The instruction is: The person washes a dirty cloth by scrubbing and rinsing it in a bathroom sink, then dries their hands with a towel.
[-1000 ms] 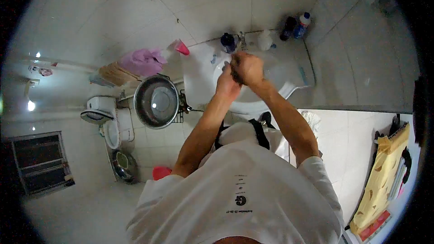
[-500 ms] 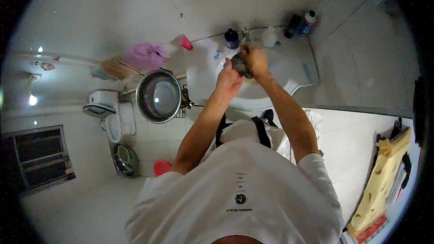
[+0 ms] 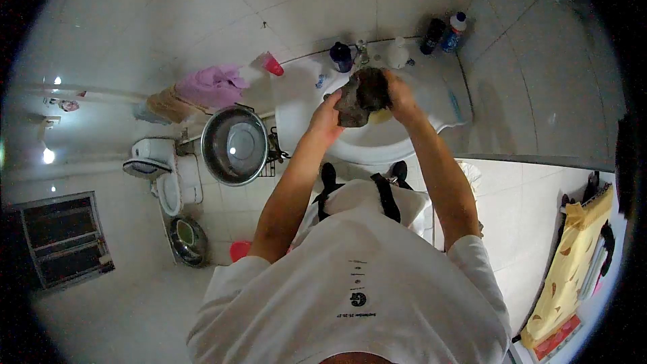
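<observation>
Over the white washbasin (image 3: pixel 377 152), a soft, dark grey and brown piece of cloth (image 3: pixel 355 102) is spread between my two hands. My left hand (image 3: pixel 326 120) grips its left, greyer edge. On the other side, my right hand (image 3: pixel 400 97) holds the darker brown part. What kind of item the cloth is cannot be made out. Behind it stands the tap (image 3: pixel 362 52), with a dark blue cup-like container (image 3: pixel 342 57) to its left and a white bottle (image 3: pixel 398 53) to its right.
At the basin's back right corner stand a black bottle (image 3: pixel 433 36) and a blue bottle (image 3: pixel 454 32). A pink cup (image 3: pixel 273 65) is at the left end. Left of the basin are a large metal bowl (image 3: pixel 214 147), hanging towels (image 3: pixel 212 85) and a toilet (image 3: pixel 170 192).
My hands have moved apart, and the bunched cloth is now opened out wider between them. My right hand has shifted right and slightly down, away from the tap.
</observation>
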Demonstrator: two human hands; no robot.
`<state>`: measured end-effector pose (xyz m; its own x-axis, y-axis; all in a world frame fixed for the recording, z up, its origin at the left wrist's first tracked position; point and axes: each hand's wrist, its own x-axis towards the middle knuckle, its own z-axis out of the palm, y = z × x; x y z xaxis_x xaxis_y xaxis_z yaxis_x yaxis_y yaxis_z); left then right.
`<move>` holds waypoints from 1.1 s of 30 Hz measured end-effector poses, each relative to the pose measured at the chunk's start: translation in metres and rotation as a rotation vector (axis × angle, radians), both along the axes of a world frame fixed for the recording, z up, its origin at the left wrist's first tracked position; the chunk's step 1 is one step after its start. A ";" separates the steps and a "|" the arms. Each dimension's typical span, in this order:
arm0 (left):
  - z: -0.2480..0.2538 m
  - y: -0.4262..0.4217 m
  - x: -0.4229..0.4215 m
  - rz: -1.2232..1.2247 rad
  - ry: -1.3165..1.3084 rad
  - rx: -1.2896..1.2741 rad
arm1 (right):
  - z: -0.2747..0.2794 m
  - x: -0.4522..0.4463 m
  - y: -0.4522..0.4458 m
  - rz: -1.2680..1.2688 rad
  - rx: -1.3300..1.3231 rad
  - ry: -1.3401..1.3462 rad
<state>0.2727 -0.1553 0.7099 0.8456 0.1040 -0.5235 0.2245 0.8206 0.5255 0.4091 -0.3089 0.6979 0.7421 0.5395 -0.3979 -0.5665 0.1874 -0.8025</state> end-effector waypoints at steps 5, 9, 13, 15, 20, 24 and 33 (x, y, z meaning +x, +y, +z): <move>0.006 -0.004 0.004 0.000 -0.004 0.055 | 0.017 -0.025 0.015 0.094 -0.282 -0.702; 0.002 -0.002 0.006 -0.026 -0.028 0.088 | 0.013 -0.024 0.012 0.070 -0.230 -0.504; -0.008 0.006 0.006 -0.019 -0.065 0.118 | -0.012 -0.022 0.013 0.107 -0.205 -0.423; -0.018 0.006 0.006 -0.053 -0.044 0.155 | -0.012 -0.026 0.014 0.118 -0.270 -0.597; -0.036 0.005 -0.001 -0.132 -0.069 0.322 | -0.017 -0.032 0.008 0.182 -0.672 -0.799; -0.007 -0.003 -0.011 -0.198 -0.009 0.578 | -0.039 -0.037 0.002 0.272 -0.455 -0.700; -0.056 0.009 -0.018 -0.263 0.199 0.476 | -0.035 -0.039 -0.010 0.100 -0.198 -0.375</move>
<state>0.2544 -0.1464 0.6535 0.7652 0.1666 -0.6219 0.5211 0.4070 0.7502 0.3705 -0.3190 0.6627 0.8027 0.5567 -0.2140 -0.2367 -0.0320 -0.9711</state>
